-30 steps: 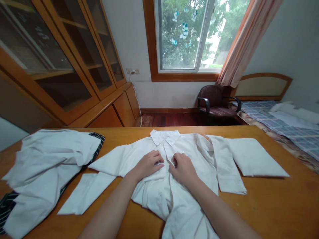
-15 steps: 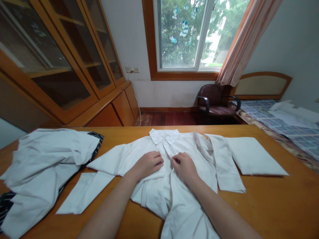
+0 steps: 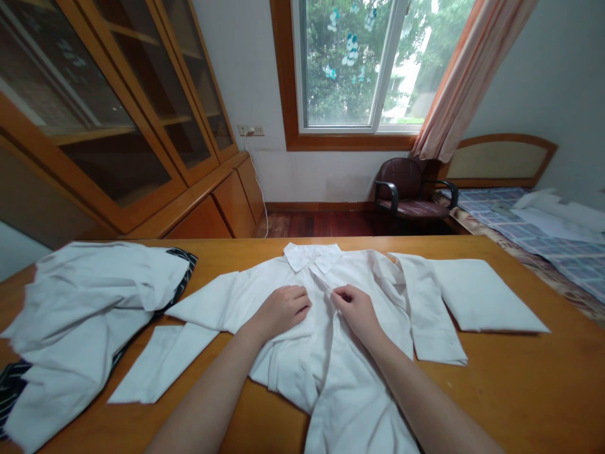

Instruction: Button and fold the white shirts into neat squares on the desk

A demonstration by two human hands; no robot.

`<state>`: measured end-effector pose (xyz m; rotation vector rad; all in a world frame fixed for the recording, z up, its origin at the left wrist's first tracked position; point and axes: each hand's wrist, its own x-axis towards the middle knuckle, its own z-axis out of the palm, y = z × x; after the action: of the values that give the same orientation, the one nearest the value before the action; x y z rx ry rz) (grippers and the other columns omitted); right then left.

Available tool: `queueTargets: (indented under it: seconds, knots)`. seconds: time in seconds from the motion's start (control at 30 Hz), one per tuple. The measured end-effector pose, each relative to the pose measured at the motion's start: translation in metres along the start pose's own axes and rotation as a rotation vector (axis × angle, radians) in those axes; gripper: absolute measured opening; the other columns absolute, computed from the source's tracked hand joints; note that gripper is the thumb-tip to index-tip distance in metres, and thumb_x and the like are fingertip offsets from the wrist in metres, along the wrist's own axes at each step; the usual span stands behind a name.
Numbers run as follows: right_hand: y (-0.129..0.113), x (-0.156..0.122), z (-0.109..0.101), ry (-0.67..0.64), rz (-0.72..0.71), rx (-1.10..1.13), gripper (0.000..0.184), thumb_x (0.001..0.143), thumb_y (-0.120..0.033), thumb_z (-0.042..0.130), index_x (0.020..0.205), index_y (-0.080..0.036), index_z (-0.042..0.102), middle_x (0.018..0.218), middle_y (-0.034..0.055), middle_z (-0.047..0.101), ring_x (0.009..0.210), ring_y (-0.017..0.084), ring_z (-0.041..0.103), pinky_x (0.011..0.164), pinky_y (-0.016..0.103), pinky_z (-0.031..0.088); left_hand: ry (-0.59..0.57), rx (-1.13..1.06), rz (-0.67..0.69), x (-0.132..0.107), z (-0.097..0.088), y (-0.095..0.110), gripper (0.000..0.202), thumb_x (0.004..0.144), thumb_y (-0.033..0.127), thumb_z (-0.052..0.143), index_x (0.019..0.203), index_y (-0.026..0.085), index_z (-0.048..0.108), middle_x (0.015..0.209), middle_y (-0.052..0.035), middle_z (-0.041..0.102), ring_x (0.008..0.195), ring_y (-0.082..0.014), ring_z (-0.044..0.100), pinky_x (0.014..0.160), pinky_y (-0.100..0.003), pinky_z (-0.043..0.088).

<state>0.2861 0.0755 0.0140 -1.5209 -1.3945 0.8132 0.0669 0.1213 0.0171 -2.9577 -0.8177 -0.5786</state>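
A white long-sleeved shirt [image 3: 302,343] lies front up on the wooden table, its collar pointing away from me and its lower part bunched toward me. Pinched between the thumb and forefinger of my right hand [image 3: 353,310] is the shirt's front edge, slightly lifted below the collar. My left hand [image 3: 286,309] presses on the other side of the shirt's chest, fingers curled closed at the cloth; its thumb is hidden. The left sleeve in view is bent on the table, and the opposite sleeve [image 3: 432,315] folds down beside the body.
A crumpled white garment [image 3: 104,302] with black striped cloth lies at the left of the table [image 3: 524,391]. At the right is a flat folded white cloth [image 3: 486,296]. Beyond stand a glass-doored cabinet [image 3: 189,183], an armchair [image 3: 411,189] and a bed [image 3: 543,221].
My right hand has shifted slightly to the right, drawing the shirt's front edge with it. My left hand stays nearly in place.
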Motion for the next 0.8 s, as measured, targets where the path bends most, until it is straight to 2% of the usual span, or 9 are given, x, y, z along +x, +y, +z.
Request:
queueTargets:
  seconds: [0.17,0.33,0.63,0.8]
  knots:
    - [-0.0031,-0.0003,0.0015,-0.05,0.04,-0.002,0.019,0.076,-0.031,0.061,0.074,-0.019,0.075,0.08,0.0056,0.077,0.082,0.023,0.067,0.079,0.033,0.047,0.064,0.012,0.022,0.001,-0.0059,0.0025,0.014,0.097,0.018,0.053,0.088,0.019,0.064,0.086,-0.0027,0.063,0.079,-0.0167,0.06,0.073,-0.031,0.047]
    - [-0.0049,-0.0006,0.0028,-0.056,0.02,-0.01,0.02,0.077,-0.032,0.062,0.072,-0.02,0.076,0.077,0.005,0.076,0.078,0.023,0.066,0.075,0.033,0.047,0.126,0.035,0.051,0.002,-0.0101,0.006,0.015,0.097,0.019,0.051,0.09,0.019,0.064,0.084,-0.0036,0.063,0.076,-0.0165,0.058,0.069,-0.031,0.047]
    - [-0.003,-0.0045,0.0075,-0.076,-0.03,-0.029,0.018,0.079,-0.029,0.063,0.072,-0.021,0.078,0.073,0.0042,0.074,0.075,0.021,0.064,0.072,0.031,0.048,0.098,0.06,0.086,0.0039,-0.0061,0.0087,0.013,0.098,0.021,0.052,0.091,0.019,0.063,0.084,-0.0032,0.062,0.076,-0.017,0.057,0.07,-0.031,0.046]
    - [-0.0008,-0.0041,0.0096,-0.096,-0.011,-0.017,0.019,0.079,-0.03,0.064,0.073,-0.02,0.079,0.073,0.0042,0.074,0.074,0.02,0.064,0.07,0.03,0.047,0.104,0.073,0.095,0.0035,-0.0048,0.0084,0.015,0.098,0.022,0.051,0.089,0.019,0.063,0.081,-0.0031,0.061,0.075,-0.0173,0.056,0.069,-0.031,0.045]
